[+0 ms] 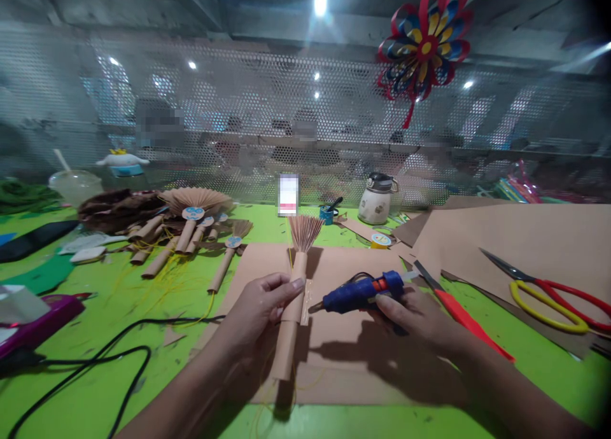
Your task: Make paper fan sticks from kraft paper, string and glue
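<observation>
My left hand (pixel 270 305) grips a folded paper fan with a rolled brown paper handle (pixel 286 348), its pleated top (pixel 306 232) pointing away from me. A loose paper flap (pixel 307 299) on the handle's right side carries a shiny streak of glue. Yellow thread hangs around the handle's lower end. In my right hand (pixel 413 308) is a blue hot glue gun (pixel 363 292), its nozzle just right of the flap. A clear glue stick juts from the gun's back. Under both hands lies a brown paper sheet (pixel 353 375).
Several finished-looking fans (pixel 191 229) lie at the left, near a black cable (pixel 138 324) and a purple power strip (pixel 57 321). At the right are scissors (pixel 548 292) and a red-handled knife (pixel 468 318). A jug (pixel 377 200) stands behind, by a propped phone (pixel 288 194).
</observation>
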`<state>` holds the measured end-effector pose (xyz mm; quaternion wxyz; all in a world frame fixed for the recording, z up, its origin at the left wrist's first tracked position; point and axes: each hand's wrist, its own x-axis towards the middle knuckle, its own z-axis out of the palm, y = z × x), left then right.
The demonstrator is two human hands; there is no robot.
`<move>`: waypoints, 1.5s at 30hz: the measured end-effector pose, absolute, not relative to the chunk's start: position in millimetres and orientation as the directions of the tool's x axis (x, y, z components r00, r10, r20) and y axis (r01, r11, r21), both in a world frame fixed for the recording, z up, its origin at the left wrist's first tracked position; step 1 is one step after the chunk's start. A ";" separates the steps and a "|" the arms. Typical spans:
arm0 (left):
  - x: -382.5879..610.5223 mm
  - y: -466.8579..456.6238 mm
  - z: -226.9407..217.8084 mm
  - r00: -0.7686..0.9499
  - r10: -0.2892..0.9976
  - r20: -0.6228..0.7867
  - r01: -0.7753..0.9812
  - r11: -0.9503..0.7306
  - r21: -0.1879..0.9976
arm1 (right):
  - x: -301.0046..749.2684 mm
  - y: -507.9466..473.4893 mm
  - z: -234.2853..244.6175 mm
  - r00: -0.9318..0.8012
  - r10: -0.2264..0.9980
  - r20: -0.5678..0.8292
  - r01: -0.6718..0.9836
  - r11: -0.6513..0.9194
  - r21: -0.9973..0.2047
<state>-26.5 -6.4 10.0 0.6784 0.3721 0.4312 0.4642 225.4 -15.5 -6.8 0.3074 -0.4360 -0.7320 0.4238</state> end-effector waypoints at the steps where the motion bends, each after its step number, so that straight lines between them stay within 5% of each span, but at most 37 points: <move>1: -26.6 -5.5 10.1 0.191 0.952 -0.241 -0.310 0.291 0.905 | 224.9 -16.3 -7.1 -0.446 0.891 0.077 0.364 0.260 -0.894; 23: -24.5 -4.5 12.6 0.184 0.949 -0.255 -0.360 0.307 0.881 | 223.5 -15.1 -17.1 -0.470 0.882 0.042 0.279 0.193 -0.941; 45: -24.9 -5.3 16.5 0.188 0.944 -0.271 -0.382 0.324 0.866 | 229.3 -13.5 -15.3 -0.449 0.894 0.005 0.362 0.187 -0.913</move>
